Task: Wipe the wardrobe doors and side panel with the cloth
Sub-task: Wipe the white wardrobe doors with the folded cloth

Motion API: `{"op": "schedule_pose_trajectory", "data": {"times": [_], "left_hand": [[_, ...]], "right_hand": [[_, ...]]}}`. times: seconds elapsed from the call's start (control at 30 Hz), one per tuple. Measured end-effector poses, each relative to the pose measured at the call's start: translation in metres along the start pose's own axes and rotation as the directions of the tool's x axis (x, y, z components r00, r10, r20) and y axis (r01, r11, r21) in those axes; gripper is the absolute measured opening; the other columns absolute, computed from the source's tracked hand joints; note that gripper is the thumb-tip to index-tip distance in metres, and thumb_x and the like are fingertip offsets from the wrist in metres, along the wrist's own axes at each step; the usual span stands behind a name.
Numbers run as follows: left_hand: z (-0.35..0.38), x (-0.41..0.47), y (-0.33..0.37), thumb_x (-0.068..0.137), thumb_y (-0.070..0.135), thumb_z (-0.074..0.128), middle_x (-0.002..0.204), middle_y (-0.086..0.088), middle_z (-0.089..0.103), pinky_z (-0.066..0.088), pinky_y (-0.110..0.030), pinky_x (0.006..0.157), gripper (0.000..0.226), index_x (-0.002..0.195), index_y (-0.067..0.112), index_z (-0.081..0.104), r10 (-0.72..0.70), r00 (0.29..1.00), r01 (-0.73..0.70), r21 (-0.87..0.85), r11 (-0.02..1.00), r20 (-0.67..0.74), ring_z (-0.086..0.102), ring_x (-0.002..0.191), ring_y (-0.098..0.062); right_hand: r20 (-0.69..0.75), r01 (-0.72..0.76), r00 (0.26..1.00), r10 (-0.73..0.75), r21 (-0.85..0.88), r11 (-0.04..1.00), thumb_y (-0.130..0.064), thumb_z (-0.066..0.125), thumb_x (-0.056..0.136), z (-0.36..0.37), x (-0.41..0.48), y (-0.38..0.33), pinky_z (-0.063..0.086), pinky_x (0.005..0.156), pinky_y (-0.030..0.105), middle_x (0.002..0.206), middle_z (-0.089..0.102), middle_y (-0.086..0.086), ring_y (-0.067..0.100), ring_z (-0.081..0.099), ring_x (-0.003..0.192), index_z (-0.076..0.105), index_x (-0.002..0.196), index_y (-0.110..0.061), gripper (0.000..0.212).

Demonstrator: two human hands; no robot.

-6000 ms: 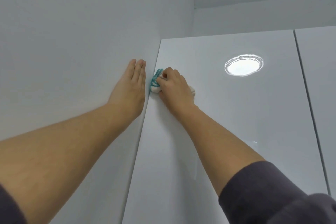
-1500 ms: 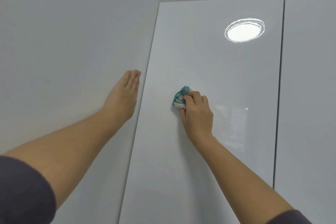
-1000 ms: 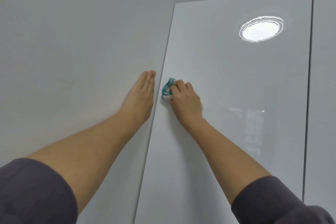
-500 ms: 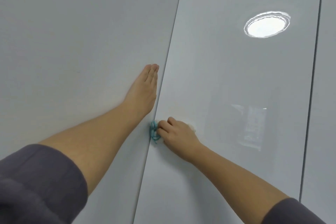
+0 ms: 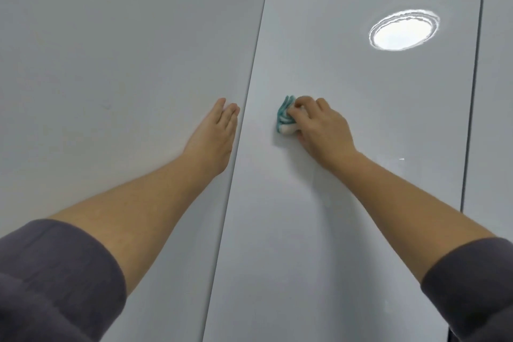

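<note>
Head view, the only one: looking up at a glossy white wardrobe. The door point(image 5: 361, 147) fills the centre and right of frame; its left edge runs from about 12 o'clock down toward 6 o'clock. A second door point(image 5: 497, 91) sits at 3 o'clock, parted from the first by a thin dark seam. The plain matte panel point(image 5: 111, 64) takes the whole 9 o'clock side. Right hand point(image 5: 322, 130), just right of centre, is curled closed around the cloth point(image 5: 286, 119), a bunched white and teal wad. Cloth is pressed to the door, well inside the left edge, not on it. Teal folds stick out at the 9 o'clock side of the knuckles; the thumb lies under the wad. Left hand point(image 5: 213, 136), just left of centre, is laid flat and fully spread on the panel, fingers together, tips pointing toward 1 o'clock, holding nothing. Its fingertips lie just beside the door's edge; contact with the door itself cannot be told. The two hands are apart, with the edge between them. An oval light glare point(image 5: 402, 30) shows on the door at 2 o'clock. Both forearms are bare, with dark grey sleeves point(image 5: 55, 280) pushed up, at 7 and 5 o'clock.
</note>
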State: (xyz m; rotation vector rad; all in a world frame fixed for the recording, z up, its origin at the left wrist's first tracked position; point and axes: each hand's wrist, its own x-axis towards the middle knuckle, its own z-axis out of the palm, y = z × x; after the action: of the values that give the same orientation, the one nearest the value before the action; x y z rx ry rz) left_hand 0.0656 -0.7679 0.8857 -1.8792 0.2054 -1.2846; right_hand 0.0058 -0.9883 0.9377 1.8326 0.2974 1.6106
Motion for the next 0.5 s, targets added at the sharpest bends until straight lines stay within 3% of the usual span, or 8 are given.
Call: {"op": "schedule_pose_trajectory", "data": {"times": [0.1, 0.2, 0.4, 0.5], "left_hand": [[0.0, 0.0, 0.0, 0.102, 0.033, 0.009, 0.159, -0.024, -0.005, -0.004, -0.055, 0.118, 0.063, 0.149, -0.007, -0.003, 0.007, 1.0, -0.007, -0.003, 1.0, -0.002, -0.004, 0.148, -0.037], [0.0, 0.001, 0.0, 0.102, 0.033, 0.01, 0.159, -0.024, -0.003, -0.003, -0.055, 0.118, 0.064, 0.15, -0.007, -0.001, -0.002, 1.0, 0.002, -0.005, 1.0, -0.011, -0.002, 0.148, -0.036], [-0.003, -0.003, 0.011, 0.101, 0.032, 0.012, 0.159, -0.024, -0.004, -0.004, -0.056, 0.118, 0.063, 0.149, -0.006, -0.003, -0.001, 1.0, 0.0, -0.073, 0.997, -0.015, -0.003, 0.148, -0.037], [-0.005, -0.001, 0.02, 0.1, 0.028, 0.013, 0.159, -0.023, -0.004, -0.004, -0.055, 0.118, 0.062, 0.15, -0.005, -0.003, -0.013, 1.0, 0.012, -0.166, 0.986, -0.007, -0.003, 0.148, -0.036]], "right_hand": [[-0.011, -0.031, 0.999, 0.032, 0.062, 0.998, -0.007, 0.065, 0.071, -0.002, -0.005, -0.004, 0.042, 0.046, 0.028, 0.104, 0.063, 0.011, 0.032, 0.057, 0.077, 0.067, 0.095, -0.007, 0.023], [0.02, 0.096, 0.995, -0.1, 0.124, 0.988, -0.016, 0.048, 0.074, 0.001, -0.035, -0.026, 0.044, 0.046, 0.029, 0.101, 0.065, 0.009, 0.031, 0.057, 0.076, 0.069, 0.093, -0.009, 0.03], [0.093, 0.331, 0.931, -0.353, 0.192, 0.924, -0.002, 0.055, 0.079, -0.005, -0.117, -0.062, 0.04, 0.05, 0.031, 0.102, 0.065, 0.008, 0.025, 0.05, 0.073, 0.069, 0.097, -0.009, 0.023], [0.14, 0.425, 0.885, -0.445, 0.152, 0.892, 0.003, 0.045, 0.085, -0.011, -0.125, -0.059, 0.035, 0.051, 0.031, 0.099, 0.064, 0.004, 0.023, 0.048, 0.073, 0.066, 0.094, -0.012, 0.028]]}}
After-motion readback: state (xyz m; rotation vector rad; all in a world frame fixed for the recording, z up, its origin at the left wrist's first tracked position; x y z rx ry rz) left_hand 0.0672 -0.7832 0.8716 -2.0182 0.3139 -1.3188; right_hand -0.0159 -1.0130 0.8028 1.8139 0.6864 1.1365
